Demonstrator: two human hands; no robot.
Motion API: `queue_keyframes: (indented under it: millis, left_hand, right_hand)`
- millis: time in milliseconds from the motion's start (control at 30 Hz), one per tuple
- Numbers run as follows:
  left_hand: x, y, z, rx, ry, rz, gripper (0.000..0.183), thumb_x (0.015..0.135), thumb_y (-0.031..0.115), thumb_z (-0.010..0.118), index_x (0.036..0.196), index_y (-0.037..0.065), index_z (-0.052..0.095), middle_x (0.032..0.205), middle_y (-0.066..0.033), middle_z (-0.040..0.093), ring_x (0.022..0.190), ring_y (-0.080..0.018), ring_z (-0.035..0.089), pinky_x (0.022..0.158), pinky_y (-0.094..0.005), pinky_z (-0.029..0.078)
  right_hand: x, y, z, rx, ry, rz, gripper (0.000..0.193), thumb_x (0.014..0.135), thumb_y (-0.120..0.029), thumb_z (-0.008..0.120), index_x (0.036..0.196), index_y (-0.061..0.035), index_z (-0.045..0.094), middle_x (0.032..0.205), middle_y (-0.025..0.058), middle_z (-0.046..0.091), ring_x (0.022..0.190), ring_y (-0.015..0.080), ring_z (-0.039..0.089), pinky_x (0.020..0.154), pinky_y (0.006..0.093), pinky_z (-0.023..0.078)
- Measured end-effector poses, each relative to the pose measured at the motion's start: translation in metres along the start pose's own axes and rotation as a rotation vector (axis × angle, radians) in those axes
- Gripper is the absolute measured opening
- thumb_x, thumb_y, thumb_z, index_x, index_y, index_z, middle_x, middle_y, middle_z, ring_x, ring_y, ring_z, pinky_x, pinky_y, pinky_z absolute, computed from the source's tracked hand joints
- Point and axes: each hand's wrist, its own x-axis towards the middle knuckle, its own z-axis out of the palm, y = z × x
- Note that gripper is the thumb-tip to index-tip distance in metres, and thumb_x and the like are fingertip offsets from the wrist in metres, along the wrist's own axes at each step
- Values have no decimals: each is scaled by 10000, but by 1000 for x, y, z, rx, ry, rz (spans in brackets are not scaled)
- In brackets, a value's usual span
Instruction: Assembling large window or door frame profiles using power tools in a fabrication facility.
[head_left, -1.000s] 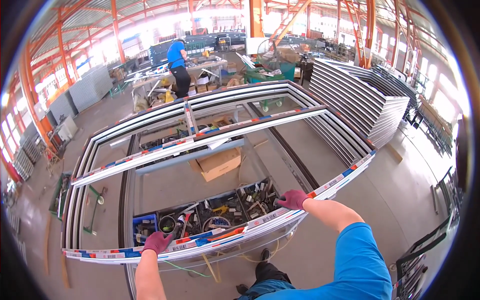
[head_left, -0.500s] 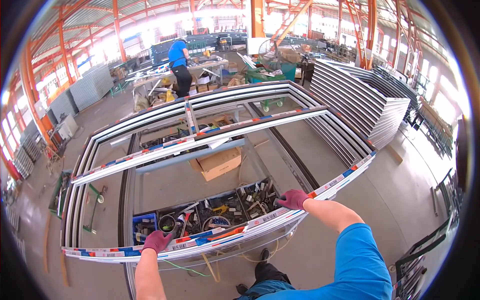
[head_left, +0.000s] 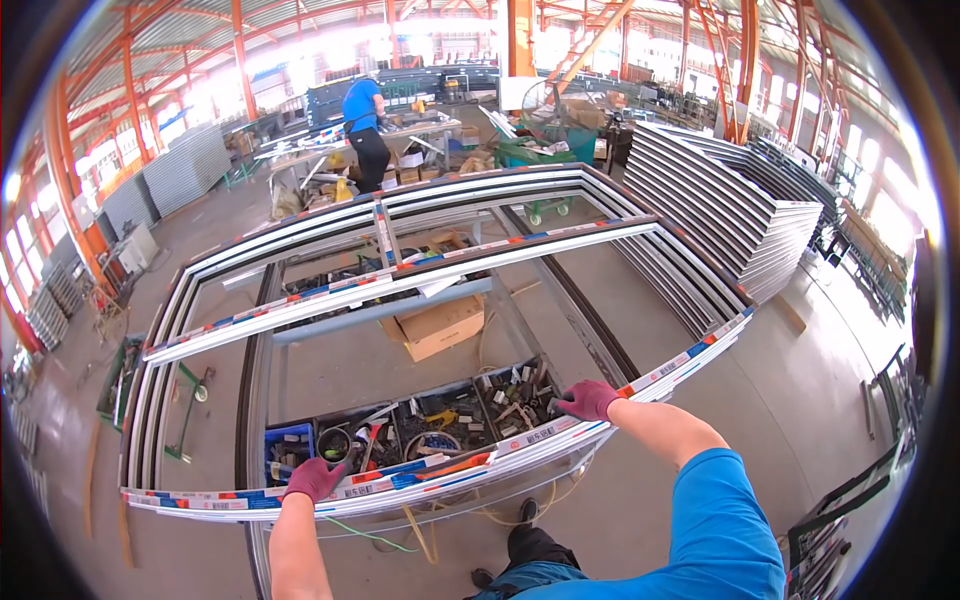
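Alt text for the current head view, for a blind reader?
A person's gloved left hand and right hand rest on the near edge of a large rectangular frame. Parts bins show through it; beyond, a co-worker in blue stands at a worktable.

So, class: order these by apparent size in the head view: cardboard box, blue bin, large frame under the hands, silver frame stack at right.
1. Large frame
2. Silver frame stack
3. Cardboard box
4. Blue bin, partly hidden

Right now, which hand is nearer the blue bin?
Left. Left hand: frame's near edge, close by the blue bin. Right hand: same edge, well right of the bin.
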Motion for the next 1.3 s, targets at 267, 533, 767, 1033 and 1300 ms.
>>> queue_keyframes:
  millis: [267,533,767,1033,1300]
  left_hand:
    - [5,-2,2,-4,-18,-9,640,960,634,570,1094,52,800,1180,-228,748,1130,-399,708,1013,-475,544]
    - [6,-3,3,10,-33,6,634,971,632,549,1082,64,806,1169,-211,756,1132,-390,709,1010,-467,545]
    - [7,-2,3,13,-21,5,646,964,636,555,1065,50,807,1158,-219,756,1124,-390,711,1004,-466,547]
    - [6,-4,5,7,6,24,648,965,640,555,1056,54,813,1139,-220,760,1112,-383,716,998,-463,548]
    - [8,-8,9,18,31,36,622,972,632,551,1051,76,819,1137,-206,763,1110,-385,715,996,-463,550]
  right_hand:
    - [2,2,0,-1,1,-22,552,973,-597,566,1161,-128,790,1198,167,760,1165,379,695,1021,484,529]
    - [6,5,4,-4,8,-24,557,972,-602,575,1163,-125,789,1185,164,766,1153,377,703,1015,485,533]
    - [7,6,5,-2,-1,-9,561,968,-609,578,1174,-131,787,1191,165,765,1158,379,701,1014,484,534]
    - [7,6,5,-4,-6,-3,581,962,-618,584,1202,-125,778,1223,169,756,1176,380,694,1026,479,530]
    - [6,5,6,1,34,-23,564,965,-610,582,1150,-119,790,1183,177,762,1154,381,699,1016,479,529]
